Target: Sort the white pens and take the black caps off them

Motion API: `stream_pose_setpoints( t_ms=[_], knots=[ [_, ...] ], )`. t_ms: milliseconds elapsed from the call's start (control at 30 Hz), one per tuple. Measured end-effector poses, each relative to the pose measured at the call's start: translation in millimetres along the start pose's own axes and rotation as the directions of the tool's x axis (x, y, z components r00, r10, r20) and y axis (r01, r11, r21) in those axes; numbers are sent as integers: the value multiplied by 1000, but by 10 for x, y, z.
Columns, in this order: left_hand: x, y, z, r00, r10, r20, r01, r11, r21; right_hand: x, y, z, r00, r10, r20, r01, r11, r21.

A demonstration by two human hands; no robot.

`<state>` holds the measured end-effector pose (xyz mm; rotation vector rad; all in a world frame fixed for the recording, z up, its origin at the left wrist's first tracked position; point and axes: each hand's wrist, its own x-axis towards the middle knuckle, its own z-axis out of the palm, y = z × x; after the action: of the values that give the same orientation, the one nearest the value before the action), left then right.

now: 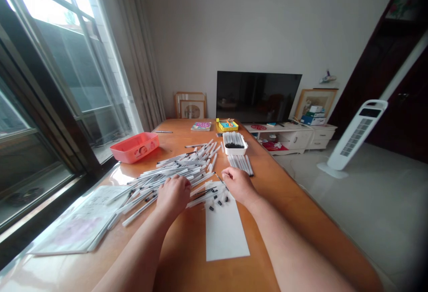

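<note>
Pile of loose pens (182, 165) sprawls across the mid. of the table (185, 252), clear barrels w/ some black ends showing. L hand (174, 194) is over the near edge of the pile, fingers curled; can't tell if it grips a pen, fingertips hidden. R hand (240, 185) is above the far end of a white sheet (226, 236), thumb & fingers drawn together; a thin dark rod (219, 178) shows by its fingertips, can't tell if it's gripped. Btwn the hands, black caps (220, 203) lie on the sheet's far part, w/ slim dark refills (207, 191) nearby. Beyond R hand: row of pens (241, 163) side by side, then a white tub (235, 151) full of pens. Red basket (125, 154) is L of the pile, stack of papers (76, 223) nearer.
</note>
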<state>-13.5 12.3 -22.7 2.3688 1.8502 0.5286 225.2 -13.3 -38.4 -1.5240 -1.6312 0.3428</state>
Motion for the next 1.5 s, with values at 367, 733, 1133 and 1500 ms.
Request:
stream_pose_setpoints(
  t_ms=[367, 733, 1133, 1500],
  knots=[
    [-30, 101, 37, 979, 192, -75, -206, 927, -315, 48, -36, 29, 902, 408, 140, -395, 653, 646],
    [-99, 225, 6, 955, 261, -142, -296, 879, -374, 82, -131, 8, 869, 489, 80, -282, 355, 892],
    [-152, 309, 9, 936, 323, -139, -351, 874, -335, 24, -310, 57, 879, 471, 77, -219, 254, 942],
    [-244, 437, -54, 966, 259, -8, -255, 944, -208, -43, -461, 151, 909, 346, 233, -341, 294, 893]
  ],
)
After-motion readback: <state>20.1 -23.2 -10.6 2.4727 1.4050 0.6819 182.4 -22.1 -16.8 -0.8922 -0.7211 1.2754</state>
